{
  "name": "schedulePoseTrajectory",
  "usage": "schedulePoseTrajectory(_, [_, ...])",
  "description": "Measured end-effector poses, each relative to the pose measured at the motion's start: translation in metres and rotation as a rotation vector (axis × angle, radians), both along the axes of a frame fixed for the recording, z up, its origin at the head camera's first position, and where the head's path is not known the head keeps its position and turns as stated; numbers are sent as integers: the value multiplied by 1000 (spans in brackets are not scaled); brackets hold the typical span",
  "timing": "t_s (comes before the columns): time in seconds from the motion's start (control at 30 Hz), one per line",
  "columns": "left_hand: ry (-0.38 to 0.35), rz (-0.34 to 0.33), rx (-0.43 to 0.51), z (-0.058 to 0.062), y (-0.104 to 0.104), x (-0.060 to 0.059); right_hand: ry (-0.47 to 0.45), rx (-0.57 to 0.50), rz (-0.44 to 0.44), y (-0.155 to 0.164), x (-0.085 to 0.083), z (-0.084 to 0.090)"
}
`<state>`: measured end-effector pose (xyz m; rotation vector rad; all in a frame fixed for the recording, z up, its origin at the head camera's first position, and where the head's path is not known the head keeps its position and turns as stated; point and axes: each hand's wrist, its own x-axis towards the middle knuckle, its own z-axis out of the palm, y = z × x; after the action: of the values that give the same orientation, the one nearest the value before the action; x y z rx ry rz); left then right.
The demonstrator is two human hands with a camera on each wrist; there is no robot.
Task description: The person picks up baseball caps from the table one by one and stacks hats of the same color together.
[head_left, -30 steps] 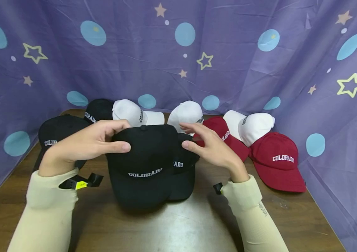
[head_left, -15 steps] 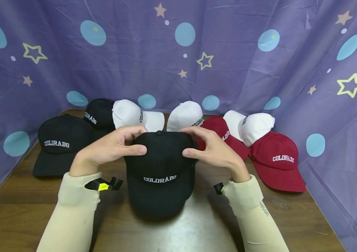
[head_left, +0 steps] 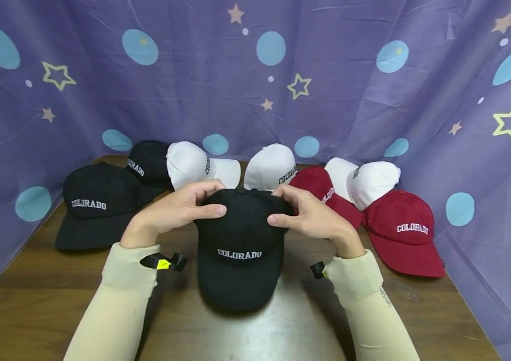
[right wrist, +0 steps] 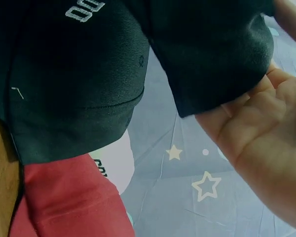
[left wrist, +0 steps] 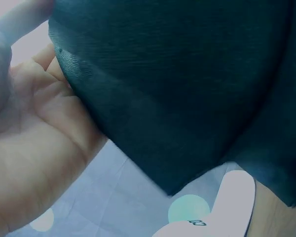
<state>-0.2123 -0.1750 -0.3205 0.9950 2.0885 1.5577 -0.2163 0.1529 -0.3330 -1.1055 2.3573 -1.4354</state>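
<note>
Both hands hold a black baseball cap [head_left: 239, 225] with white COLORADO lettering, its brim toward me, at the middle of the table. My left hand [head_left: 178, 210] pinches the crown's left side, thumb in front and fingers behind. On the opposite side my right hand [head_left: 314, 215] grips the crown in the same way. The left wrist view shows the side of the held cap [left wrist: 153, 74] against the left palm. A second black cap [right wrist: 79, 74] appears beside it in the right wrist view, mostly hidden behind the held one in the head view.
Two more black caps [head_left: 97, 195] sit at the left on the wooden table [head_left: 34, 301]. White caps [head_left: 187, 165] line the back, and two red caps [head_left: 399, 230] lie at the right. A purple curtain [head_left: 201, 75] with stars hangs behind.
The left hand and the black cap have moved right, in front of the second black cap, which is now almost covered. My right hand has closed onto the held cap's right side.
</note>
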Motion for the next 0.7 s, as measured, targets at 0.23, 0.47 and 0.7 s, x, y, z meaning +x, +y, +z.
schedulePoseTrajectory(0.23, [-48,-71,-35,-10,-2,-9,-112,-71,20,6,-5,-3])
schedulePoseTrajectory(0.47, [-112,-101,-39,-19,-10,-15,-181,-183,-11,10,-10,-7])
schedulePoseTrajectory(0.7, [-151,59,45,-24,-8,-20,-195,-142,-106,9,-16,-14])
